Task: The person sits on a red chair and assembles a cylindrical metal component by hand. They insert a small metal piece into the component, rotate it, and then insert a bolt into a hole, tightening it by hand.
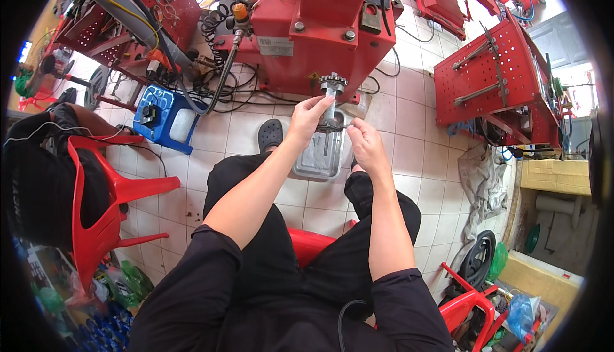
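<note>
Left hand: I see my left hand (309, 114) raised in front of me, fingers closed round the upper shaft of the grey metal part with a toothed gear-like head (332, 96), holding it upright.
Right hand: my right hand (364, 142) sits lower and to the right, fingers curled in at the base of the same part; I cannot tell whether it grips the part or a small tool there.
Where the part is: held between both hands, above the shallow silver metal tray (318, 157) on the tiled floor (409, 115) between my knees.
Progress: I judge the work is midway, as the part is off the floor and in hand, not set down or fitted anywhere.
Around: big red machine (320, 25) just ahead, blue plastic stool (167, 118) to my left, red plastic chair (105, 205) with a seated person, red pegboard tool rack (495, 77) to my right.
In the way: black hoses and cables (224, 89) trail over the floor near the machine's foot; a grey rag (480, 182) lies to my right.
</note>
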A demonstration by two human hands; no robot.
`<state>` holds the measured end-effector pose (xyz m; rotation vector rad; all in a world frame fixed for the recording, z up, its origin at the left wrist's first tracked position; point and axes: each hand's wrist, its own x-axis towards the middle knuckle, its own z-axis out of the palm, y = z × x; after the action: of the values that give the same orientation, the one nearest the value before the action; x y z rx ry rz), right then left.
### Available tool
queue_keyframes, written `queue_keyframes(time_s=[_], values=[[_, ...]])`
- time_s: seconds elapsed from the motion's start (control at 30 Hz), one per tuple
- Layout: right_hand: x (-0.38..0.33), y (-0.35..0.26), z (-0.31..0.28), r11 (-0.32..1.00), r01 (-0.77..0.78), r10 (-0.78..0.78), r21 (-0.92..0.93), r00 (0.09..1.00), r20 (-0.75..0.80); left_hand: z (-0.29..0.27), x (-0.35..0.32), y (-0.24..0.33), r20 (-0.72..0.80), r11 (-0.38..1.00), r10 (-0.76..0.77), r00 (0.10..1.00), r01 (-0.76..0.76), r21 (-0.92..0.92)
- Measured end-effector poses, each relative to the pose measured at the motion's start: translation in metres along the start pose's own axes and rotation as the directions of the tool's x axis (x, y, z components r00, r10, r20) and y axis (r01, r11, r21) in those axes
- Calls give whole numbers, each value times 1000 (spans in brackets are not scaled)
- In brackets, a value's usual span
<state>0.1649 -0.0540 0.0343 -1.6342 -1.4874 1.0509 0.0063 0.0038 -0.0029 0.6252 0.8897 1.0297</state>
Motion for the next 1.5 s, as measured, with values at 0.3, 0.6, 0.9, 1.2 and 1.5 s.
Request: queue_keyframes(time_s=[0.3,0.6,0.9,1.2,1.5], values=[[3,10,6,995,-68,75,68,992,-103,5,-4,6,77,994,-53,996,60,-92],[9,18,-2,860,-389,348,330,920,180,3,0,-1,86,998,62,994,-59,-32],[2,-2,2,998,-10,6,-64,998,-70,-3,1,0,22,992,-115,993,116,-55],[2,2,4,993,-8,-8,-118,991,-134,1,0,0,22,997,-31,999,33,-76],[1,-2,0,994,20,-26,-111,998,-53,4,-2,1,18,995,-56,998,57,-87]])
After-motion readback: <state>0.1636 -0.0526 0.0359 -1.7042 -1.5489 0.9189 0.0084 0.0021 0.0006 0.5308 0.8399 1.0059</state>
